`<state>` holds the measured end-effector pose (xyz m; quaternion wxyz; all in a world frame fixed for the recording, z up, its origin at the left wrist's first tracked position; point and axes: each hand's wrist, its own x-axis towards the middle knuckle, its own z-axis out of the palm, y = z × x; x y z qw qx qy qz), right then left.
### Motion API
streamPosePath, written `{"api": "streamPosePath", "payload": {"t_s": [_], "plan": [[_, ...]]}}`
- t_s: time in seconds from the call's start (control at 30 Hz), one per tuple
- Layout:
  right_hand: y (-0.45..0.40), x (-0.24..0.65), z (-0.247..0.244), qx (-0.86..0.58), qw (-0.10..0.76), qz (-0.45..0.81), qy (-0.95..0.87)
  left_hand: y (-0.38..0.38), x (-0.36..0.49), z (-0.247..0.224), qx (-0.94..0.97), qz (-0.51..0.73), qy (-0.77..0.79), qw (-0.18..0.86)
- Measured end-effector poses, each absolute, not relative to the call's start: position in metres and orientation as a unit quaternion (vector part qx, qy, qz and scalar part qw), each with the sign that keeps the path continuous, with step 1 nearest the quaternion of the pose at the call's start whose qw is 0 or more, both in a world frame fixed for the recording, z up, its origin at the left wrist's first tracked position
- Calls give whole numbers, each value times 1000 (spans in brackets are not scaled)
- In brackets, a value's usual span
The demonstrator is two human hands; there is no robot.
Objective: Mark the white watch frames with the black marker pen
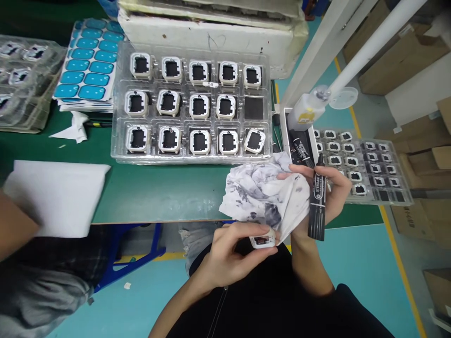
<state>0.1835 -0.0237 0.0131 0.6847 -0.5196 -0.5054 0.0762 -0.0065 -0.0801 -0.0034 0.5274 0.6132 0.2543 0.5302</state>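
Note:
Pinched between the thumb and fingers of my left hand (225,256) is a small white watch case (263,241), close in front of my body. My right hand (336,195) grips a black marker pen (317,202), which stands nearly upright with its lettering showing. That same hand also bears a crumpled white cloth (259,190) with black stains, spread towards the left. The cloth's lower edge reaches the watch case; whether they press together I cannot tell. Behind my hands, a clear plastic tray (238,110) holds several similar white cases in rows.
Blue sticker sheets (81,65) are stacked left of the tray. A white sheet (58,197) lies by another person's arm (16,225). At right are a bottle (306,111), a narrow box (287,124) with another marker, a white post (324,42) and more filled trays (362,162).

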Motion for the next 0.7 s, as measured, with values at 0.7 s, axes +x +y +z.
{"api": "streamPosePath", "payload": {"t_s": [0.7], "plan": [[-17,191,23,-399,709,378,-441,-47,-14,19,569,588,307,486]]}}
